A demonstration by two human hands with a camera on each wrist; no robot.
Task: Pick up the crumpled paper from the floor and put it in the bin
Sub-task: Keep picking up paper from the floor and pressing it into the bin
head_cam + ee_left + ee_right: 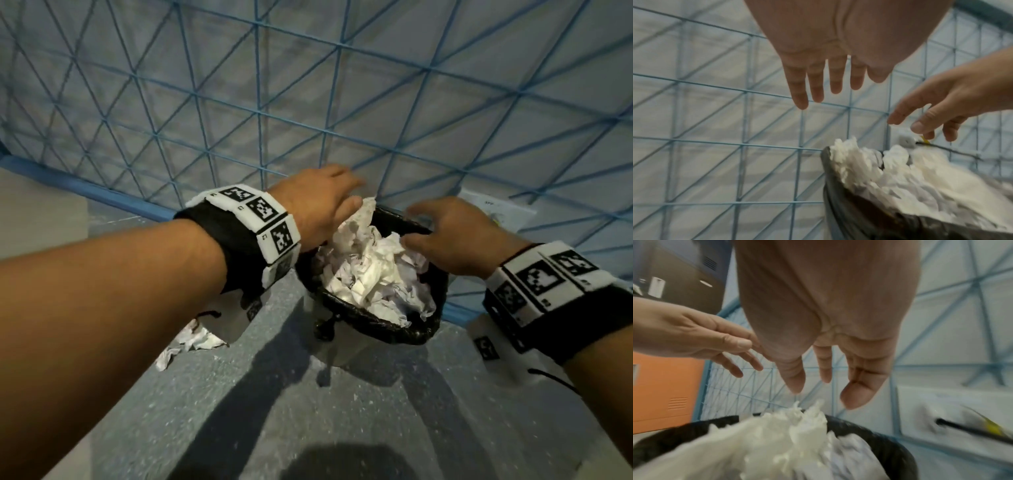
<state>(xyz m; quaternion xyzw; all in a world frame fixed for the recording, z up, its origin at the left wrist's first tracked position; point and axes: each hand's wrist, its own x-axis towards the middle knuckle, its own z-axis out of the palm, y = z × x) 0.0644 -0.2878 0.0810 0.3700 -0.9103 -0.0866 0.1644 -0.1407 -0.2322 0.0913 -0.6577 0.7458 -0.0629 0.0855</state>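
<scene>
My left hand point(318, 202) and right hand point(455, 236) hovered over the bin point(376, 327), fingers loose, gripping nothing. Crumpled paper point(373, 263) filled it; more paper point(191, 342) lay on the floor point(325, 411).

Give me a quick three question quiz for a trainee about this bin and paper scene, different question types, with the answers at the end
1. True or false: the left hand is gripping a ball of paper.
2. Multiple choice: where is crumpled paper still outside the bin? A) on the floor, under the left forearm in the head view B) hanging on the blue wire grid C) in the right hand
3. Fill in: the bin is lined with a ____ bag.

Key
1. False; both hands hover open over the heaped paper.
2. A; loose pieces lie there.
3. Black.
</scene>
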